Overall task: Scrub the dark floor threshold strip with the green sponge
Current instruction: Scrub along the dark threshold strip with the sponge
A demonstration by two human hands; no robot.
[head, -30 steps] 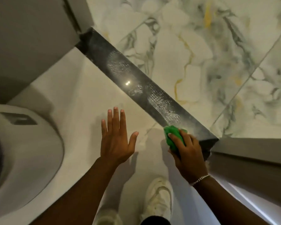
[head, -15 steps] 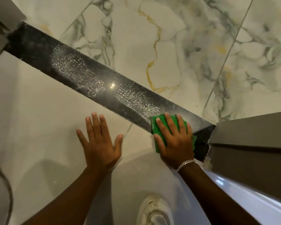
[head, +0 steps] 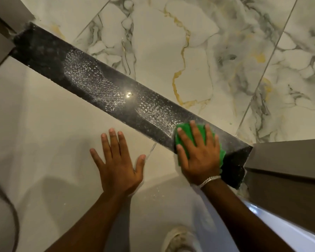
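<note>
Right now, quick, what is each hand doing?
Left hand: open, flat on the pale floor tile, holding nothing.
Right hand: spread flat, pressing the green sponge onto the dark threshold strip.

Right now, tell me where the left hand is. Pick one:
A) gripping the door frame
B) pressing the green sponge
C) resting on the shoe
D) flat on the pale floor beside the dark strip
D: the left hand lies palm-down, fingers spread, on the pale floor just short of the dark threshold strip, while the right hand presses the green sponge.
</note>
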